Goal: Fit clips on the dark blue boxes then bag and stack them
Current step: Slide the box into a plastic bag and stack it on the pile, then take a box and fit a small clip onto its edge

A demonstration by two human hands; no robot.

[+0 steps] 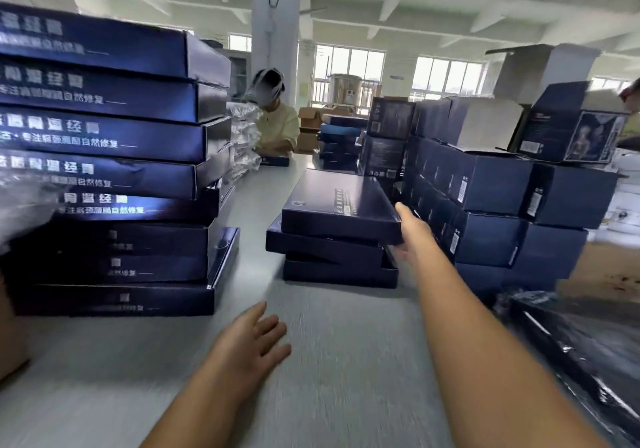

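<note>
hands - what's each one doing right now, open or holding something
Left hand: open, holding nothing, over the table.
Right hand: gripping the top box of the small stack.

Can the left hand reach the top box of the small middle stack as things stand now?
Probably yes. The left hand hovers open over the bare grey table, nothing lies between it and the top box, and the right hand already grips that box's right edge.

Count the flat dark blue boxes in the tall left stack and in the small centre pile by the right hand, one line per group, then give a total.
Flat dark blue boxes in the tall left stack: 8
Flat dark blue boxes in the small centre pile, its top box gripped by the right hand: 3
Total: 11
</note>
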